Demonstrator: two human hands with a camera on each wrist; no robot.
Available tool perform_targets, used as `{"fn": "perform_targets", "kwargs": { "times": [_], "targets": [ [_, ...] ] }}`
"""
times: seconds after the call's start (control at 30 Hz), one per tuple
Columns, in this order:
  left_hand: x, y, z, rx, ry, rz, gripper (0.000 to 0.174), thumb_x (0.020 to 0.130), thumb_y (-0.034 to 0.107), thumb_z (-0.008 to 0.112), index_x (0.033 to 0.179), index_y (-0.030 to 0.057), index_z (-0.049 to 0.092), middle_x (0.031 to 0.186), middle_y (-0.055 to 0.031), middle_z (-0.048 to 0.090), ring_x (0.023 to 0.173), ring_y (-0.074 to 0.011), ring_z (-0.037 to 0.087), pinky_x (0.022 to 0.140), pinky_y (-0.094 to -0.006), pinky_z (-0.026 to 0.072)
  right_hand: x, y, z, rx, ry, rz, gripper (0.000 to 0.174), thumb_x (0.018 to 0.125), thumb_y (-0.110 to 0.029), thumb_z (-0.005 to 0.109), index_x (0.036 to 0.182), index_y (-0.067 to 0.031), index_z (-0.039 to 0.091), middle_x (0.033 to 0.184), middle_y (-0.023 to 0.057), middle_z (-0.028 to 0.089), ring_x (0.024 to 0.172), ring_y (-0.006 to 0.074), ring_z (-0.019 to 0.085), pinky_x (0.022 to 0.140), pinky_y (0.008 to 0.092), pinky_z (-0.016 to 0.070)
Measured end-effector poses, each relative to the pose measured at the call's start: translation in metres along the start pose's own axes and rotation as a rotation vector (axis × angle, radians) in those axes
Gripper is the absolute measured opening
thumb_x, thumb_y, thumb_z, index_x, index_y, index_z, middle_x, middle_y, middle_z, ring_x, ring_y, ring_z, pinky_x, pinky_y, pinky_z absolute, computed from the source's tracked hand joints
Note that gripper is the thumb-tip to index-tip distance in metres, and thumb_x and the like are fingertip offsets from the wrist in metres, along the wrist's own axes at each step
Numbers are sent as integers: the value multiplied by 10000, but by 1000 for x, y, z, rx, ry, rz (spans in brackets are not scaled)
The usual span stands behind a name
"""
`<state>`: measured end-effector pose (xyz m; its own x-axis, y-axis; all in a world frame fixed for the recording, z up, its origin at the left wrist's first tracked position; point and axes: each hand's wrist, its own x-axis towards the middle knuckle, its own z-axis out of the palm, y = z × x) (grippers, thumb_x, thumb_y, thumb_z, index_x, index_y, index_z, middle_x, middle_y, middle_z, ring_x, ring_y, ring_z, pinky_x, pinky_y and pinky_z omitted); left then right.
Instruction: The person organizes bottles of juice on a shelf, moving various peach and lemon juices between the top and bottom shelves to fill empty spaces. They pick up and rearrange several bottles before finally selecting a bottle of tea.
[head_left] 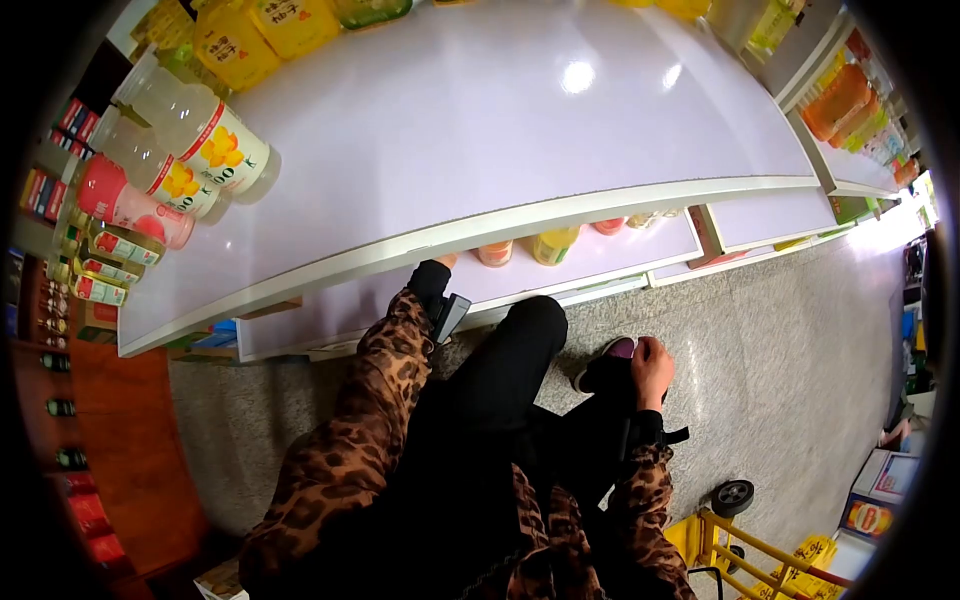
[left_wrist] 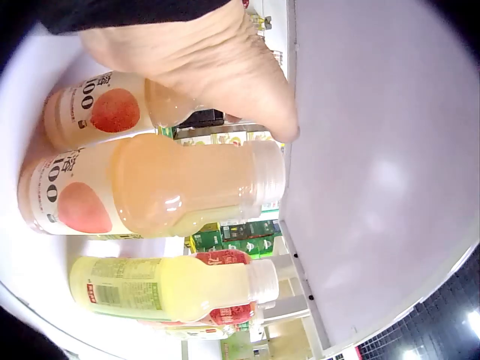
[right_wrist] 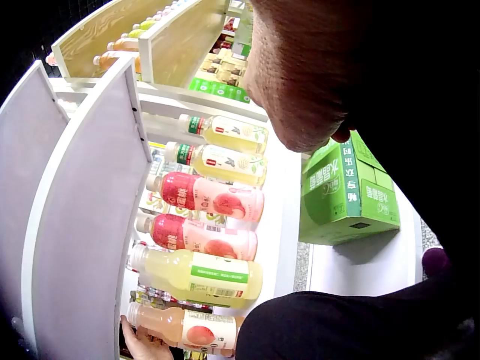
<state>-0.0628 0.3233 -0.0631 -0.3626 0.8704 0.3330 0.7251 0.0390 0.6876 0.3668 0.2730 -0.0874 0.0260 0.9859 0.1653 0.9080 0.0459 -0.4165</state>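
Under the upper shelf, my left hand [head_left: 447,260] is mostly hidden in the head view. The left wrist view has this hand [left_wrist: 206,71] across the neck of a rear peach drink bottle [left_wrist: 101,112], its fingers mostly hidden. A second peach bottle [left_wrist: 161,180] and a yellow bottle [left_wrist: 165,289] stand beside it. In the right wrist view, the left hand [right_wrist: 146,346] is beside the cap end of a peach bottle [right_wrist: 191,328]. My right hand [head_left: 652,370] hangs loosely curled by the knee, holding nothing visible; its back and side [right_wrist: 296,82] show in the right wrist view.
The upper shelf [head_left: 500,130] overhangs the lower one [head_left: 640,255]. Large bottles [head_left: 225,150] stand at its left end. A green carton [right_wrist: 337,195] sits near the row of bottles. A yellow trolley [head_left: 720,540] is on the floor at lower right.
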Motion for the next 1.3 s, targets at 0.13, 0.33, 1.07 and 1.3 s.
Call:
{"fn": "perform_targets", "kwargs": {
  "times": [0.13, 0.33, 1.07, 1.3],
  "targets": [
    [0, 6, 3, 8, 1, 34, 294, 898, 200, 611, 1135, 26, 603, 1103, -112, 637, 1002, -212, 608, 849, -347, 479, 2, -3, -1, 52, -15, -2, 141, 831, -180, 604, 870, -70, 683, 808, 132, 677, 735, 324, 654, 656, 397, 506],
    [5, 8, -1, 2, -17, 104, 295, 904, 209, 602, 1134, 24, 603, 1099, -118, 638, 1004, -219, 605, 851, -348, 476, 2, -7, -4, 59, -71, 63, 184, 857, -207, 578, 936, -80, 685, 828, 136, 685, 773, 319, 663, 677, 386, 511],
    [-88, 96, -118, 66, -114, 489, 622, 769, 182, 726, 1333, 109, 474, 1425, -209, 341, 1214, -357, 476, 980, -426, 435, -6, 0, -4, 67, -11, 3, 185, 844, -215, 578, 903, -85, 696, 814, 173, 671, 759, 373, 641, 665, 435, 502],
    [-57, 196, -268, 238, 486, 820, 494, 708, 110, 769, 1146, -7, 575, 1270, -179, 520, 1091, -333, 585, 909, -403, 484, -6, 3, 3, 56, 40, -39, 148, 809, -173, 594, 849, -67, 689, 779, 175, 665, 724, 378, 630, 662, 461, 491]
  ]
}}
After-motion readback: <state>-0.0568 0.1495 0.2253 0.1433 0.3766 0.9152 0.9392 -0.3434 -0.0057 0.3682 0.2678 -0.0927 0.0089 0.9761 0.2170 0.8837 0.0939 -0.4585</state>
